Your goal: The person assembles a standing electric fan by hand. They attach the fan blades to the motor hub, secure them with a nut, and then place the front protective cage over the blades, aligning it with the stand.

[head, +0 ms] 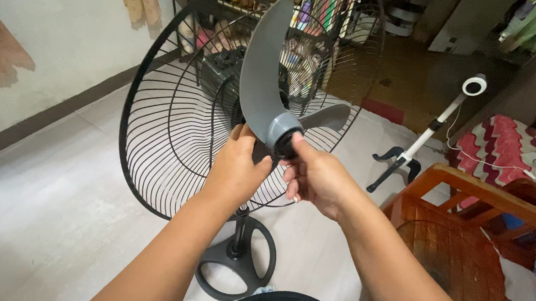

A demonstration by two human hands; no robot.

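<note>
Both forearms reach toward the stand fan, whose rear grille (pixel 156 136) is bare of its front cover. Left hand (pixel 236 167) grips the grey blade (pixel 262 68) beside the hub; right hand (pixel 318 176) pinches the black hub cap (pixel 288 142), apparently mid-turn. Further twisting needs the blade held steady.

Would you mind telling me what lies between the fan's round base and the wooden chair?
In the head view, only bare pale floor lies between the fan base and the wooden chair, crossed by the person's right forearm.
</note>
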